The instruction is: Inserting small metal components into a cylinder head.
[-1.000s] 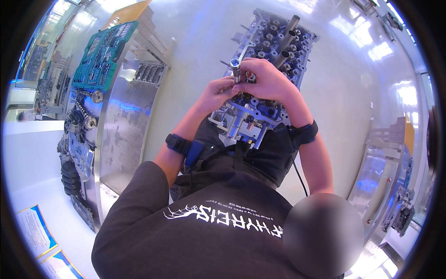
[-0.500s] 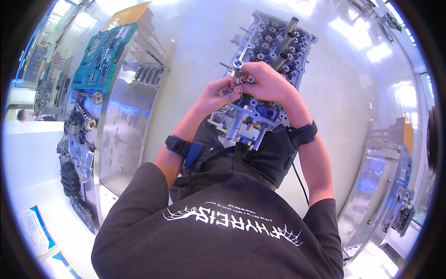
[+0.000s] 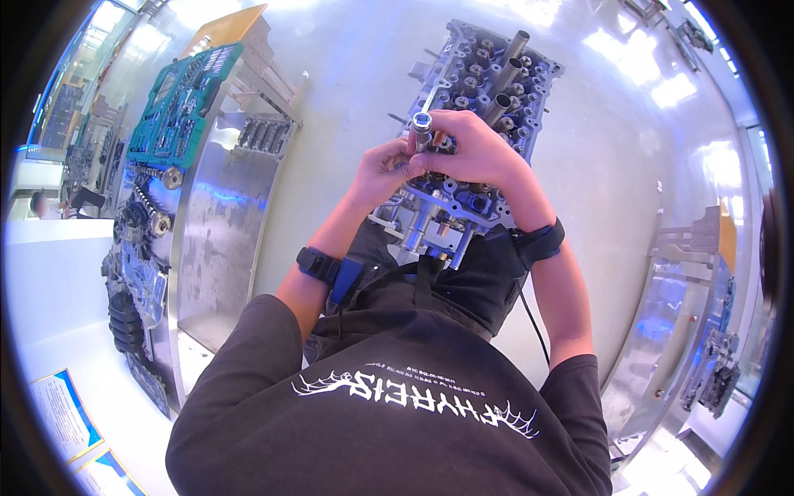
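Note:
A chrome socket (image 3: 422, 124) stands roughly upright between my hands, its round end with a dark bluish opening facing up. My right hand (image 3: 467, 147) has its thumb and fingers closed round the shaft just below that end. On the other side, my left hand (image 3: 387, 171) pinches in at the lower part, its fingertips meeting the right thumb. The lower end of the tool is hidden by my fingers. Both hands are over the near part of a metal engine cylinder head (image 3: 533, 78), which carries rows of valve springs and several upright tubes.
To the left, a metal bench (image 3: 217, 273) bears a green socket tool case (image 3: 178, 107), camshafts (image 3: 150, 202) and dark engine parts (image 3: 124, 318). Another metal bench (image 3: 653, 331) with engine parts stands at the right. A cable (image 3: 536, 322) hangs by my right arm.
The top of the socket has shifted slightly down and left. My left fingers have closed in a little towards the right thumb.

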The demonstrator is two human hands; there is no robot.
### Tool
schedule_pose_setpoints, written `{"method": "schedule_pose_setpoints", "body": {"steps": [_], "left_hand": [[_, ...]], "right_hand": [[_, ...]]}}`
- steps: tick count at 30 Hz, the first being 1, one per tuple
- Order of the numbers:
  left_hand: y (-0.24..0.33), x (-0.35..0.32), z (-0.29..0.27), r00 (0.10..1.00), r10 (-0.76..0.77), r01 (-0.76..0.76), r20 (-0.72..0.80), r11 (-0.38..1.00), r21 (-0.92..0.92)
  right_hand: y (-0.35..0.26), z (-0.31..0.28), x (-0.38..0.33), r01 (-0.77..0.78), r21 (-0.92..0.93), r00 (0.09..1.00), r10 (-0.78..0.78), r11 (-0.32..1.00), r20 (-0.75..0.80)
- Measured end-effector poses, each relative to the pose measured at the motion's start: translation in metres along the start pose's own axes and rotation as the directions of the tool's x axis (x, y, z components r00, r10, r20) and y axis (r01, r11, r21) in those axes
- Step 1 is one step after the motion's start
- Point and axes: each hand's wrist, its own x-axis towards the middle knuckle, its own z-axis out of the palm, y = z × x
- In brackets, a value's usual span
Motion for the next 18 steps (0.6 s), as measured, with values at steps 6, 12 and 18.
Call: {"method": "schedule_pose_setpoints", "body": {"steps": [6, 12, 18], "left_hand": [[-0.002, -0.001, 0.001, 0.999, 0.053, -0.054, 0.013, 0.995, 0.08], [0.0, -0.002, -0.001, 1.0, -0.016, 0.014, 0.01, 0.986, 0.168], [0.007, -0.002, 0.001, 0.999, -0.04, 0.035, 0.032, 0.99, 0.139]], "right_hand": [[0.012, -0.002, -0.001, 0.054, 0.218, 0.998, -0.061, 0.974, 0.024], [0.007, -0.003, -0.003, 0.059, 0.361, 0.998, -0.058, 0.931, -0.012], [0.005, -0.006, -0.003, 0.0, 0.409, 1.0, -0.009, 0.913, 0.02]]}}
